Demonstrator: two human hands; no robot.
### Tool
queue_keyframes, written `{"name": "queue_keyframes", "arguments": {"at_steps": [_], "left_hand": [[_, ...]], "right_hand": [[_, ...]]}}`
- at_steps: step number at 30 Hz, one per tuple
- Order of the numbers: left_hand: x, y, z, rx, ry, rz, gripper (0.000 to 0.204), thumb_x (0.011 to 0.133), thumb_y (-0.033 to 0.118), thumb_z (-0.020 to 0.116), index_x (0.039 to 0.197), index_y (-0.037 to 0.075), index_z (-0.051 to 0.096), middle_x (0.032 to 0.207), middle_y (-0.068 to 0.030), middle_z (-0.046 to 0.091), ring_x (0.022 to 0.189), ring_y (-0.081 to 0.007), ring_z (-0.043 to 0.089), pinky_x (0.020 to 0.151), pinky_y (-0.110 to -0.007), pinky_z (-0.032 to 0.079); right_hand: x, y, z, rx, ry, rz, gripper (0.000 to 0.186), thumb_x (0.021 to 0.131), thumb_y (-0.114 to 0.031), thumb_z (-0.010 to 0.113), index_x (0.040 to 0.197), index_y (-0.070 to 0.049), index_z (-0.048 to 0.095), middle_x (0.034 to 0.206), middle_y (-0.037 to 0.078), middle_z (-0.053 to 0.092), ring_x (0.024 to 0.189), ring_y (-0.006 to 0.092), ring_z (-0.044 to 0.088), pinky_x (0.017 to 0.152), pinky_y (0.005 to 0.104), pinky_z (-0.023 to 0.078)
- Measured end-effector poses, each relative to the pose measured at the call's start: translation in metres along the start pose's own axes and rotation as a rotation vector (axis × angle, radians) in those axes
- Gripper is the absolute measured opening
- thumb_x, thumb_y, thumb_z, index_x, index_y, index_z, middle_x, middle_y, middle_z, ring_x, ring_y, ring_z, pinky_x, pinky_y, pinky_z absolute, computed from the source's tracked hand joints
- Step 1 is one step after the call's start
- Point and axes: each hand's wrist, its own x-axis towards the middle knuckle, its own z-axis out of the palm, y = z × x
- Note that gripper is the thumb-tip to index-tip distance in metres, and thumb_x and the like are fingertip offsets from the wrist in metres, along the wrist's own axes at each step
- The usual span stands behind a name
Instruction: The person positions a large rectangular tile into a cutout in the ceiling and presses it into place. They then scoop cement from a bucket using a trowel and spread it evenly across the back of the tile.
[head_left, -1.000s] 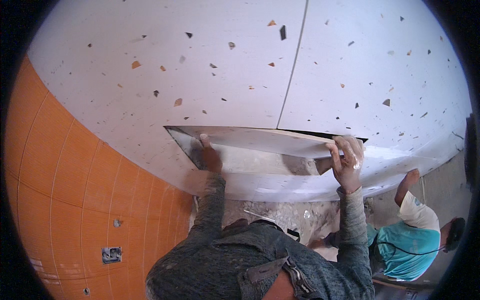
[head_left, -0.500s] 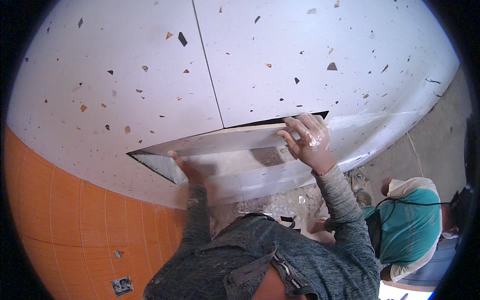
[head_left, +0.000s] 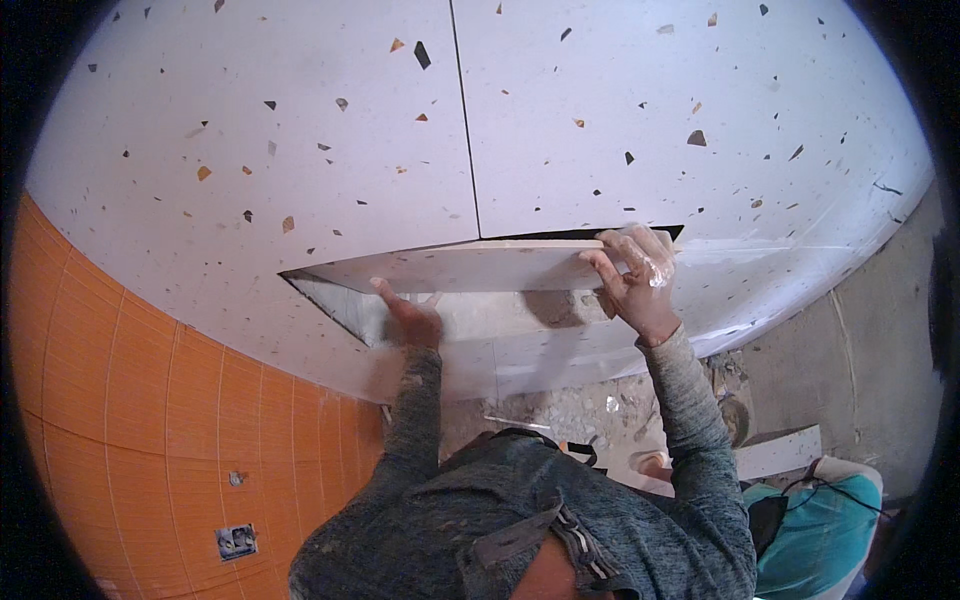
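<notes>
A narrow speckled tile panel point(head_left: 500, 262) sits tilted in an oblong recess point(head_left: 465, 315) of the white terrazzo-patterned wall point(head_left: 620, 140), with a dark gap along part of its top edge. My left hand point(head_left: 410, 315) grips the panel's lower left part, its fingertips partly hidden. Near the right end, my right hand point(head_left: 635, 280), dusted white, is closed over the panel's top edge.
Orange tiles point(head_left: 160, 410) cover the left wall, with an open socket box point(head_left: 237, 542). Rubble point(head_left: 590, 400) lies below. A co-worker in teal point(head_left: 810, 530) bends at lower right, near a pale board point(head_left: 775, 450) and grey wall point(head_left: 860, 350).
The head view has shifted between frames. Both my hands stay on the panel. The co-worker has moved lower, out toward the bottom edge, and a pale board now shows behind them.
</notes>
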Motion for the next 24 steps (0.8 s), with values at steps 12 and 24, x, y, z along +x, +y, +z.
{"name": "queue_keyframes", "arguments": {"at_steps": [12, 24], "left_hand": [[-0.007, 0.008, 0.020, -0.016, 0.223, 0.009, 0.085, 0.087, 0.070, 0.059, 0.154, 0.022, 0.035, 0.158, -0.0120, 0.031, 0.144, -0.0385, 0.029, 0.101, -0.073, 0.040], [-0.015, 0.033, 0.037, -0.307, -0.001, -0.269, 0.099, 0.083, 0.082, 0.049, 0.159, 0.025, 0.019, 0.164, -0.0099, 0.013, 0.151, -0.0332, 0.013, 0.115, -0.071, 0.018]], "right_hand": [[0.001, 0.006, -0.014, -0.030, -0.153, -0.034, 0.023, 0.081, -0.018, 0.075, 0.100, -0.008, 0.067, 0.089, 0.006, 0.065, 0.085, 0.0246, 0.063, 0.077, 0.0399, 0.049], [-0.020, -0.010, 0.007, -0.097, 0.104, 0.121, 0.030, 0.079, -0.017, 0.076, 0.105, -0.006, 0.065, 0.099, 0.009, 0.060, 0.098, 0.0282, 0.059, 0.099, 0.0498, 0.044]]}}
